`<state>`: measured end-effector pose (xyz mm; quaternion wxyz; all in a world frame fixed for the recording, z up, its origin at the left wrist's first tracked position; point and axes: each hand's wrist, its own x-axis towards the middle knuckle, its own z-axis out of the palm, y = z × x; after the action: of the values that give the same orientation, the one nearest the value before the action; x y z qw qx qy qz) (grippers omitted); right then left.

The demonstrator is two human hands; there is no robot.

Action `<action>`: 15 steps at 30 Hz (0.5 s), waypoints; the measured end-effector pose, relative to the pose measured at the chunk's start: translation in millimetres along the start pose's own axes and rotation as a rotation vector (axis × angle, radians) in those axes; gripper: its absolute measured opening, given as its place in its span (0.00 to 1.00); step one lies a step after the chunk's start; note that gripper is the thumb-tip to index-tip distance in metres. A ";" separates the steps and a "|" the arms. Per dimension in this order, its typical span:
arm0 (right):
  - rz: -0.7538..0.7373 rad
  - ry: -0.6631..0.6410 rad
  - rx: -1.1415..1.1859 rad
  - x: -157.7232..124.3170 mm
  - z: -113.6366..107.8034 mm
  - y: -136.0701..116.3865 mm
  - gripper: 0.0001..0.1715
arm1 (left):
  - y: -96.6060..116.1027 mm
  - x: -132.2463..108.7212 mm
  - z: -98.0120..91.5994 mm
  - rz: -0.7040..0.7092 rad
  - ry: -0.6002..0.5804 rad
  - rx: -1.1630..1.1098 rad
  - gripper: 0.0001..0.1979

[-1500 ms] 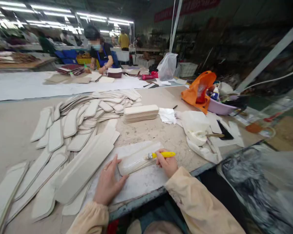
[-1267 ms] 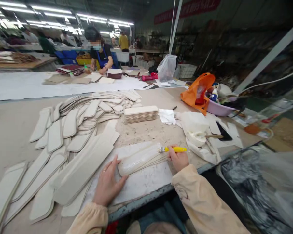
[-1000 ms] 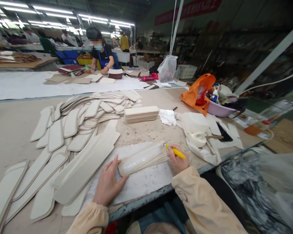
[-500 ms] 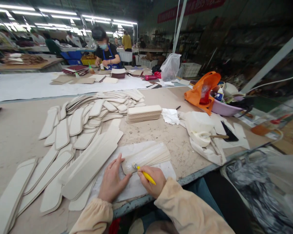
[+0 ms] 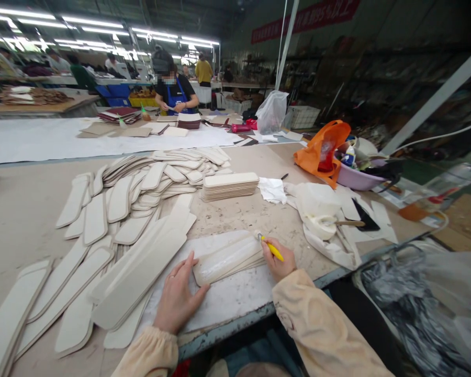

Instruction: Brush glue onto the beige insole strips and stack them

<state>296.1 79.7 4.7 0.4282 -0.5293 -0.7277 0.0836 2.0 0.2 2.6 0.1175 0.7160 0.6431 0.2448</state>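
A brush with a yellow handle is gripped in my right hand. Its tip touches the far right end of the top strip in a small fanned stack of beige strips. A wet, shiny white coating shows along that top strip. My left hand lies with fingers apart at the stack's left end, fingertips and thumb at its edge. Under the stack is a white sheet. Close by on the left, long cream strips lie overlapping in a loose pile.
A neat stack of strips stands behind. To the right are crumpled white paper, a white tub with a stick, an orange bag and a purple basin. A co-worker handles pieces across the table.
My right hand has moved the brush right and away from me, from the stack's near left end to its far right end. My left hand stays at the stack's left end.
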 end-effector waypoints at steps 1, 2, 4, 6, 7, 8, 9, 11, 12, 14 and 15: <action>-0.021 -0.023 0.000 -1.7 3.0 -1.8 0.11 | -0.2 -0.1 0.1 0.003 0.001 0.004 0.39; -0.041 -0.051 0.007 -4.0 5.6 -5.4 0.11 | -0.3 -0.1 0.3 0.005 0.002 0.007 0.39; -0.078 -0.112 0.045 -9.6 9.8 -17.1 0.11 | -0.8 -0.1 0.7 0.003 -0.001 0.010 0.41; -0.111 -0.168 0.102 -15.6 12.7 -31.9 0.10 | -1.4 0.3 1.2 -0.001 -0.012 0.007 0.42; -0.130 -0.191 0.133 -18.2 13.6 -39.1 0.10 | -1.6 0.6 1.3 -0.003 -0.017 0.006 0.42; -0.153 -0.206 0.163 -20.1 14.1 -45.2 0.09 | -1.9 1.0 1.3 -0.005 -0.021 0.007 0.43; -0.173 -0.212 0.188 -21.3 14.1 -49.8 0.09 | -2.1 1.2 1.2 -0.007 -0.023 0.008 0.43; -0.188 -0.188 0.219 -21.6 12.5 -52.9 0.08 | -3.1 0.9 1.0 -0.010 -0.017 0.012 0.43; -0.184 -0.154 0.223 -20.9 11.1 -51.2 0.08 | -4.0 0.1 1.4 -0.010 -0.010 0.013 0.43; -0.165 -0.067 0.203 -18.7 8.4 -42.6 0.08 | -8.1 -2.5 4.4 -0.001 0.013 0.013 0.42; -0.164 -0.015 0.182 -17.7 8.0 -36.7 0.09 | -11.7 -3.9 7.7 0.011 0.027 0.012 0.43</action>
<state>266.0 51.9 11.3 0.4741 -0.4262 -0.7613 0.1179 -4.4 -0.8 -10.4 0.1032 0.7168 0.6422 0.2515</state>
